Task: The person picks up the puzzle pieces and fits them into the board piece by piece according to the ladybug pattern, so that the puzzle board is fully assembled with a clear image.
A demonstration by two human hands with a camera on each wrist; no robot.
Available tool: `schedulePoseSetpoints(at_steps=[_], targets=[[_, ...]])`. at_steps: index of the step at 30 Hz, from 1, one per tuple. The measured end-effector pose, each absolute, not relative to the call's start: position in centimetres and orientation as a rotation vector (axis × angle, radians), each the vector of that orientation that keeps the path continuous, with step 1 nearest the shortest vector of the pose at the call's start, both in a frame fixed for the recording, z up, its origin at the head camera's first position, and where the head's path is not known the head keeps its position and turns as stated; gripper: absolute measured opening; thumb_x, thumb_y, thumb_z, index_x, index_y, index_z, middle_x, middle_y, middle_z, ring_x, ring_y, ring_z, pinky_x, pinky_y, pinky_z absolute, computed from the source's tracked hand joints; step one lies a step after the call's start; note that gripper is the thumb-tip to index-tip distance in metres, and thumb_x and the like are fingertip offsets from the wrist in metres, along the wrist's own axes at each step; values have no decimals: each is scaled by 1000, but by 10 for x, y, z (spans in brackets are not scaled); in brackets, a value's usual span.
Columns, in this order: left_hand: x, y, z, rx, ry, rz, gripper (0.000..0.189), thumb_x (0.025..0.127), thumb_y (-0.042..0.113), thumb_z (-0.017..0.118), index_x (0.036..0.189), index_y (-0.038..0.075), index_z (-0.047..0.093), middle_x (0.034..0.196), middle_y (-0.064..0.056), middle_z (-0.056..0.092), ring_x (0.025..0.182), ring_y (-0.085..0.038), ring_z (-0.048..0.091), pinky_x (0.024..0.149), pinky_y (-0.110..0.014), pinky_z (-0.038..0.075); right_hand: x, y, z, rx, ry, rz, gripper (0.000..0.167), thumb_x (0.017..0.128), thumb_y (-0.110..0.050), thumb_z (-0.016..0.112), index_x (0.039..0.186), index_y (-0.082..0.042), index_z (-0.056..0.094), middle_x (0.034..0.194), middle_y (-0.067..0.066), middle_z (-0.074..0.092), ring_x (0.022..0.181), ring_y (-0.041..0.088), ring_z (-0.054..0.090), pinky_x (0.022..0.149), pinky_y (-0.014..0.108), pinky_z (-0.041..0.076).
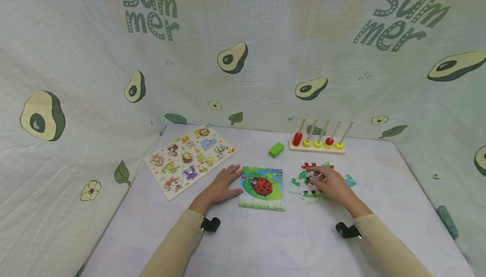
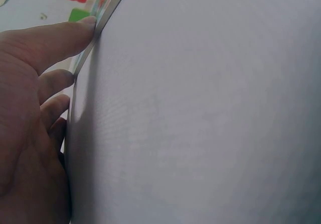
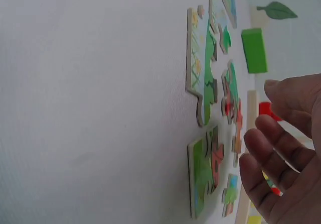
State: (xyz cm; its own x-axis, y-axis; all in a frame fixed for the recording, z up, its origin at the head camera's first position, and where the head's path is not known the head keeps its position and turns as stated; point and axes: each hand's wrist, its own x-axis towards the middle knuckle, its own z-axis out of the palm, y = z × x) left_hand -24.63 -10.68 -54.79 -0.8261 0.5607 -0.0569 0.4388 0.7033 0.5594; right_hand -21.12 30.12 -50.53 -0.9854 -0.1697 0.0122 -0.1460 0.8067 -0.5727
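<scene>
A square board with a ladybug picture lies flat at the middle of the table. My left hand rests at its left side, fingers extended, with the thumb and fingertips touching the edge, as the left wrist view also shows. To the board's right lies a loose group of jigsaw pieces in green, red and blue, some overlapping or close together. Over them hovers my right hand, fingers bent loosely. In the right wrist view a gap shows between thumb and fingers, with nothing held; the pieces lie beneath.
A green block sits behind the ladybug board. Back right stands a wooden peg counter with red and yellow beads. An animal puzzle board lies at the back left. A printed cloth hangs behind and beside the table.
</scene>
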Motion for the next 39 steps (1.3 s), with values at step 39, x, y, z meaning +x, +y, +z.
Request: schedulePoseSetpoints(at_steps=[39], targets=[[-246,-107,-547,798,2692,807,72,98,45,65,158,16,38,168,-4,24,156,-25,13,128,-43,8,-243,359,-521,59,2976,-700,57,98,-21,68,146,2,48,131,33,50,114,47,49,95,65,47]])
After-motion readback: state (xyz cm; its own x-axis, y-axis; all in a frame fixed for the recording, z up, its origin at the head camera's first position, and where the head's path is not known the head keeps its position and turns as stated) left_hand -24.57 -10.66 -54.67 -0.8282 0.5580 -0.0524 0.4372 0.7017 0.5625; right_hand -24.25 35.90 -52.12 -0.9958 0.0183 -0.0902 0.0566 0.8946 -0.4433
